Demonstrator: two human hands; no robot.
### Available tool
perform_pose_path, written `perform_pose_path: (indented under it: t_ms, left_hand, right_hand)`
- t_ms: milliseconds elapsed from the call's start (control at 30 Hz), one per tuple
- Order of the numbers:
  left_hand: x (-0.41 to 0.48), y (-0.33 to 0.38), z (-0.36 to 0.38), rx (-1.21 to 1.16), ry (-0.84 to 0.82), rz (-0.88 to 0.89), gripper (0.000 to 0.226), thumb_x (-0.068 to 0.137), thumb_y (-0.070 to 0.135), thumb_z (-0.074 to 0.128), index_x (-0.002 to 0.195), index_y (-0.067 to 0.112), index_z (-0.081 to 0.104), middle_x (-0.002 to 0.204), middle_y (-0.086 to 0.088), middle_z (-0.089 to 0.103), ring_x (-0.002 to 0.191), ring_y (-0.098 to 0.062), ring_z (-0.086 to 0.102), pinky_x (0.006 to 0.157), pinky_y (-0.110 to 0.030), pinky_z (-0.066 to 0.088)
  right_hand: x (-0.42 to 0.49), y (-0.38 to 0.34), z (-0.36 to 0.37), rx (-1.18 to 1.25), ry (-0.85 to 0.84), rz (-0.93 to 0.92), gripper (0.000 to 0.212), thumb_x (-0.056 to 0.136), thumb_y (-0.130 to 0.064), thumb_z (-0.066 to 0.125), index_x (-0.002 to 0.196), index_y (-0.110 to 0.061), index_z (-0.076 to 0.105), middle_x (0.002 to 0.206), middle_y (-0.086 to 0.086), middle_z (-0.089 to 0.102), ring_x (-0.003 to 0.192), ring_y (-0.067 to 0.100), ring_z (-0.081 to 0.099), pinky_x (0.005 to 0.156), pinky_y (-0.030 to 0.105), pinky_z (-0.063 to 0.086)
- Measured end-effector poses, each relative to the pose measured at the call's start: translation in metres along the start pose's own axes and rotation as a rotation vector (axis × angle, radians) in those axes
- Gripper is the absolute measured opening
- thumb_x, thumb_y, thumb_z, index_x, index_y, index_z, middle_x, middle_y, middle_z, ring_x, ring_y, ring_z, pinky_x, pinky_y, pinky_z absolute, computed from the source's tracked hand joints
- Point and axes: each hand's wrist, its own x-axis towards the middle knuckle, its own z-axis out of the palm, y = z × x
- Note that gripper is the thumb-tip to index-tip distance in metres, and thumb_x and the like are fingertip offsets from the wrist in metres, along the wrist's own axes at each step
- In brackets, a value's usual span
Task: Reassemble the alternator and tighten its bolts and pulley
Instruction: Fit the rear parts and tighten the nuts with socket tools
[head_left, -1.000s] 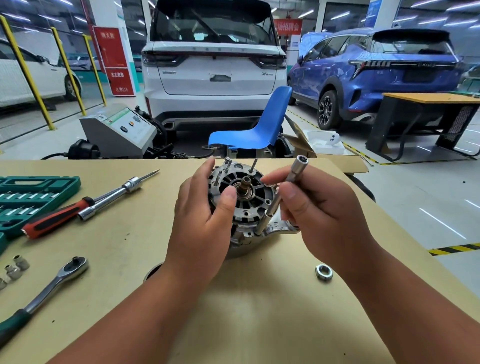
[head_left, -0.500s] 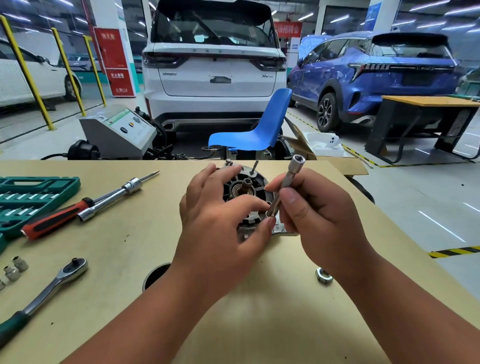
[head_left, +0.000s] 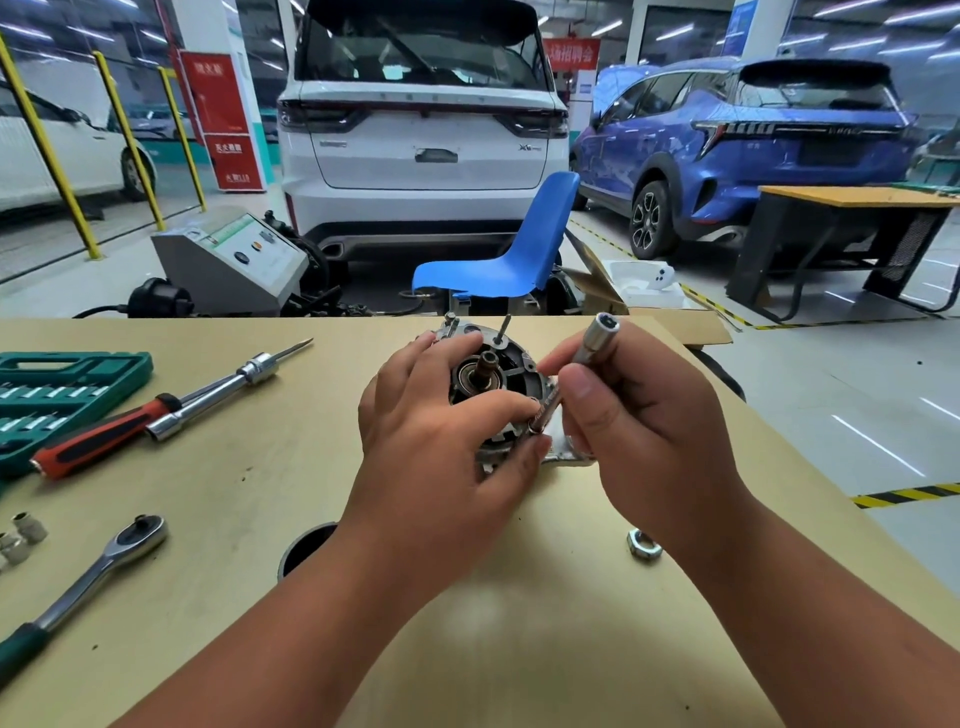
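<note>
On the tan worktop (head_left: 208, 493), toward its far edge, the alternator (head_left: 483, 374), open face up, shaft stub upright at the centre. Thin bolts (head_left: 503, 330) standing up from the alternator's far rim. Draped over the alternator's near-left side, the left hand (head_left: 441, 436): grip clamped on the housing, fingers curled across the face, forefinger and thumb reaching toward the right rim. At the alternator's right rim, the right hand (head_left: 639, 421): grip pinched tight on a long socket (head_left: 592, 345), thumb on the near side of its shaft. Tilted, that long socket, lower tip down at the alternator's right rim between the left forefinger and thumb, open hex end up and away to the right. Unclear: contact between the tip and any bolt head. Near-right of the alternator, just beside the right wrist, a loose hex nut (head_left: 644, 544). Near-left of the alternator, partly under the left forearm, a round hole (head_left: 304, 545) in the worktop. Left of the alternator, well apart, a red-handled screwdriver (head_left: 104, 431) touching a chrome extension bar (head_left: 228, 379), both lying slantwise. Farther left of the alternator, a green socket case (head_left: 62, 389) at the frame edge. Near-left of the alternator, past the hole, a green-handled ratchet (head_left: 104, 566) and a few small sockets (head_left: 23, 535). Beyond the alternator, off the worktop, a blue chair (head_left: 519, 254), a white car (head_left: 423, 130) behind it, a blue car (head_left: 753, 145) off to the right.
</note>
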Motion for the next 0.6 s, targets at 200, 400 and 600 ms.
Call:
perform_pose_path:
  t_ms: [200, 400, 600]
  left_hand:
    - [0.0, -0.0003, 0.0009, -0.009, 0.017, -0.031, 0.016, 0.083, 0.054, 0.072, 0.095, 0.042, 0.075, 0.141, 0.004, 0.054, 0.146, -0.027, 0.036, 0.117, -0.055, 0.029]
    - [-0.0007, -0.0008, -0.0004, 0.001, -0.005, -0.02, 0.022, 0.084, 0.057, 0.066, 0.103, 0.046, 0.071, 0.144, 0.008, 0.051, 0.148, -0.023, 0.033, 0.118, -0.046, 0.023]
    - [0.0005, 0.0015, -0.0019, 0.005, -0.036, -0.048, 0.018, 0.085, 0.056, 0.066, 0.095, 0.043, 0.074, 0.146, 0.007, 0.052, 0.151, -0.025, 0.029, 0.121, -0.045, 0.019]
  right_hand:
    - [0.0003, -0.0037, 0.0017, -0.003, 0.054, -0.006, 0.008, 0.095, -0.032, 0.063, 0.09, -0.033, 0.058, 0.079, -0.009, 0.061, 0.064, 0.011, 0.055, 0.062, 0.026, 0.046]
    - [0.0006, -0.0006, -0.0002, -0.021, 0.019, 0.004, 0.015, 0.102, -0.029, 0.054, 0.093, -0.021, 0.062, 0.072, -0.021, 0.057, 0.062, 0.008, 0.054, 0.063, 0.021, 0.041]
    - [0.0008, -0.0001, 0.0015, 0.005, 0.012, 0.023, 0.006, 0.098, -0.033, 0.059, 0.096, -0.029, 0.063, 0.076, -0.015, 0.059, 0.064, 0.012, 0.056, 0.063, 0.024, 0.044]
